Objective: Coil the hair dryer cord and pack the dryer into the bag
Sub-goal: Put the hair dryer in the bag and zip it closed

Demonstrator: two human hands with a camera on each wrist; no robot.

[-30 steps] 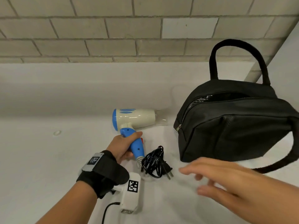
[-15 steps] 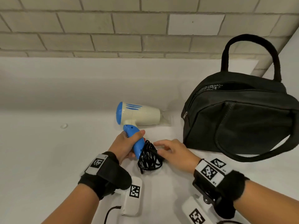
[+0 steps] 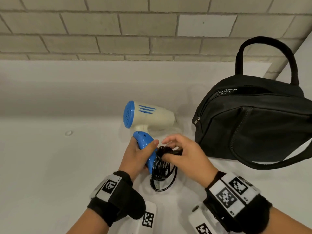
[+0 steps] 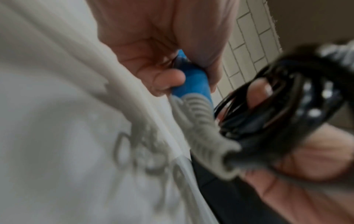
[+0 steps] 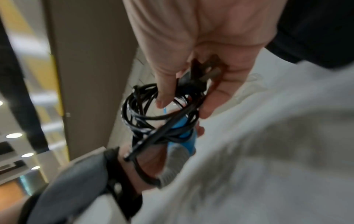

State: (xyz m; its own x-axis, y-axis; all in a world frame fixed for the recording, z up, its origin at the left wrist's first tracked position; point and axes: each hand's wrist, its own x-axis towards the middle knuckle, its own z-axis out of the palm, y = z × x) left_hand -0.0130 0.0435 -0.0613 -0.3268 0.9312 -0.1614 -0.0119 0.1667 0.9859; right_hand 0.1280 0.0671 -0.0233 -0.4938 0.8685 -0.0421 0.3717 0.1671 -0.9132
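Here, left hand (image 3: 135, 157) wrapped round blue handle of dryer (image 3: 148, 115), thumb over the top. Right hand (image 3: 184, 157) just beside it, fingers curled on the top of coiled black cord (image 3: 162, 171), plug in the palm; loops hanging below against the handle. Bag (image 3: 253, 122) beyond the right hand, zip open, on white table (image 3: 50, 166).

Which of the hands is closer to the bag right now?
Right. The right hand holds the cord just beside the bag; the left hand grips the dryer handle farther away.
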